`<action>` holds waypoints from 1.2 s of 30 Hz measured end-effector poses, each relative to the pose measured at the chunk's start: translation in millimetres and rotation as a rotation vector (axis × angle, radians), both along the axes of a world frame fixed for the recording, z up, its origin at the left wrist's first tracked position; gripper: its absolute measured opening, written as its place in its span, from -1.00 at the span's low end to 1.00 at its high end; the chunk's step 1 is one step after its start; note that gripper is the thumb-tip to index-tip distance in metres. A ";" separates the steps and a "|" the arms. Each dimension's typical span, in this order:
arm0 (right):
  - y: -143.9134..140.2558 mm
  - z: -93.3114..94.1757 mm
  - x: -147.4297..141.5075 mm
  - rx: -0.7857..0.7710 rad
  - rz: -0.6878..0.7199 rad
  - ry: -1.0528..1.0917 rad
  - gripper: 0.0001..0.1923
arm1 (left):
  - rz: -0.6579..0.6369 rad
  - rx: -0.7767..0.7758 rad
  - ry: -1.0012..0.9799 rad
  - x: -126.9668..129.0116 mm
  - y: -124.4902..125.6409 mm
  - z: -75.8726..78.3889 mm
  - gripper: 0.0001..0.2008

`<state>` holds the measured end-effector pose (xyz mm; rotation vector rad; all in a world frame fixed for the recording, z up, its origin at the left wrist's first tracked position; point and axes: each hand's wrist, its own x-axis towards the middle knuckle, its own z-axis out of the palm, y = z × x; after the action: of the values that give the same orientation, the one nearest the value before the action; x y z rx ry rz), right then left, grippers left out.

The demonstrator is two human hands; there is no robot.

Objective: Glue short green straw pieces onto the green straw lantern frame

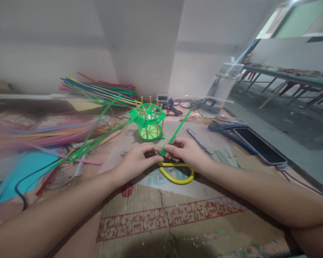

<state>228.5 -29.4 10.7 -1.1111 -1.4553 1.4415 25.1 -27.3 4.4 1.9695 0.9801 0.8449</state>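
Cardboard [177, 218] covers my cluttered table. I see my left hand [138, 158] and right hand [187, 151] pinching 1 green straw [175, 134] together, its free end slanting toward 1 o'clock. At 12 o'clock stands a green woven basket [148, 122]; yellow-handled scissors [177, 173] lie beneath my hands.

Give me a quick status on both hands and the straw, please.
Left hand and right hand both pinching the green straw. Straw angled up toward the green basket. Yellow-handled scissors lying under the hands.
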 end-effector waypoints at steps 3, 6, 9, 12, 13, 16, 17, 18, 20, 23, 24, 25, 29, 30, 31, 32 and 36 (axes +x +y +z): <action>-1.1 1.3 -0.2 -0.010 0.023 -0.022 -0.61 | 0.011 0.021 -0.010 1.0 -1.4 0.6 -0.89; -1.8 3.2 -0.3 -0.006 0.051 -0.047 -0.61 | 0.027 0.021 -0.019 1.4 -1.6 -0.6 -0.88; -2.4 4.0 -0.4 -0.002 0.074 -0.073 -0.61 | 0.005 0.012 -0.040 1.8 -1.2 -2.6 -0.86; -3.1 3.5 -0.6 0.005 0.080 -0.080 -0.61 | -0.025 0.013 -0.047 2.0 -1.2 -3.9 -0.85; -3.3 3.3 -0.7 0.010 0.077 -0.081 -0.61 | -0.023 0.021 -0.039 1.8 -1.4 -4.0 -0.86; -3.5 3.4 -0.9 0.022 0.057 -0.081 -0.63 | -0.010 0.050 0.009 0.8 -1.8 -2.6 -0.89; -3.4 3.6 -1.0 0.022 0.051 -0.078 -0.63 | -0.010 0.058 0.026 0.4 -1.8 -1.7 -0.88; -3.3 3.8 -1.0 0.021 0.043 -0.072 -0.64 | -0.020 0.066 0.037 -0.1 -1.8 -0.7 -0.86; -2.9 4.0 -0.9 0.011 0.032 -0.061 -0.64 | -0.051 0.088 0.041 -0.7 -1.8 1.5 -0.80; -2.8 3.5 -1.0 -0.001 0.025 -0.053 -0.63 | -0.073 0.109 0.034 -0.2 -2.3 4.4 -0.74; -2.9 3.2 -1.1 -0.001 0.028 -0.051 -0.62 | -0.065 0.109 0.038 0.3 -2.7 4.9 -0.75; -3.1 2.9 -1.2 0.000 0.032 -0.048 -0.61 | -0.054 0.107 0.043 0.8 -3.1 5.2 -0.77; -4.0 2.8 -2.7 0.011 0.039 -0.038 -0.60 | -0.015 0.081 0.051 2.7 -4.4 3.8 -0.81; -4.0 3.0 -3.1 0.012 0.041 -0.040 -0.60 | -0.011 0.077 0.050 2.8 -4.4 3.2 -0.81; -3.8 3.3 -3.6 0.014 0.043 -0.040 -0.60 | -0.009 0.077 0.050 2.6 -4.3 2.6 -0.81; -3.4 3.5 -3.9 0.014 0.047 -0.038 -0.61 | -0.007 0.081 0.052 2.3 -4.1 2.1 -0.81; -1.1 3.2 -4.9 0.000 0.054 0.014 -0.62 | 0.039 0.087 0.071 0.8 -3.3 1.9 -0.79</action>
<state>223.6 -30.5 13.9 -1.0673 -1.4860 1.4842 25.9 -30.6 6.4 2.0722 1.0409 0.8573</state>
